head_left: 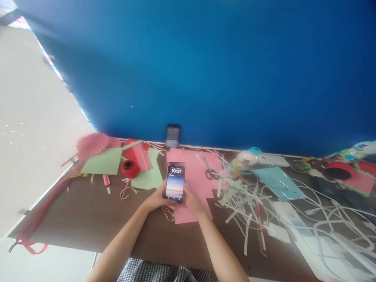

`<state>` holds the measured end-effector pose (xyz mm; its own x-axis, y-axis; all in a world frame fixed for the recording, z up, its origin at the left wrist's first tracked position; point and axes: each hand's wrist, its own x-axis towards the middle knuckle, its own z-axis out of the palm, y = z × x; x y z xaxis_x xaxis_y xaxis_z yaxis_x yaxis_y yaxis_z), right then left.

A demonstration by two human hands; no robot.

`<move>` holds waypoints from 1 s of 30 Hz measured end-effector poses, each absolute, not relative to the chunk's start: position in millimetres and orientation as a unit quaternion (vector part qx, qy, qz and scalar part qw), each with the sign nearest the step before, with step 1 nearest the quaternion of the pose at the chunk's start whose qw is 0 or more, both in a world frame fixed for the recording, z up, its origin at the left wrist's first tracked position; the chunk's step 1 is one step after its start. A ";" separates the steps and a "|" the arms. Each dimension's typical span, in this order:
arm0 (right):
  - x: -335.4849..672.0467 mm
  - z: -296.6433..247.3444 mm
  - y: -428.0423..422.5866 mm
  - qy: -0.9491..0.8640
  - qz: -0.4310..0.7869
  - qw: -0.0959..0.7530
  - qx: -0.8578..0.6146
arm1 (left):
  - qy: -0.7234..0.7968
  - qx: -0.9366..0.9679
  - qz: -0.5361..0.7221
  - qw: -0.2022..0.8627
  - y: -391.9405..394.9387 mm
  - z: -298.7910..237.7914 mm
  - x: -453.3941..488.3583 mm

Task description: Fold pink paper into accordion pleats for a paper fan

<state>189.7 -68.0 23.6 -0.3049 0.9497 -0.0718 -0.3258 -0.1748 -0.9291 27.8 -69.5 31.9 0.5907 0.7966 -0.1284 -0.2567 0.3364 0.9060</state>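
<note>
Both my hands hold a smartphone (175, 184) upright over the table, its lit screen reading 10:27. My left hand (158, 199) wraps round its left and lower edge, and my right hand (190, 197) grips its right side. Beneath and behind the phone lies pink paper (195, 211). Scissors (210, 173) with dark handles rest on the paper's right part. A thin bracelet-like loop (168, 214) shows by my left wrist. Farther back, a second dark phone (173, 136) leans against the blue wall.
Left of my hands are green paper (102, 161), a pink paper fan (93, 145), a red roll (131, 169) and a red ribbon (44, 219). To the right lie paper strips (246, 196), a glue bottle (242, 161), a light-blue packet (279, 183), white cables (326, 211) and a power strip (299, 231).
</note>
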 end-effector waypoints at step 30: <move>206.0 35.9 -76.3 -0.473 0.749 0.384 -0.261 | 0.242 0.388 0.342 0.821 -65.1 24.5 20.5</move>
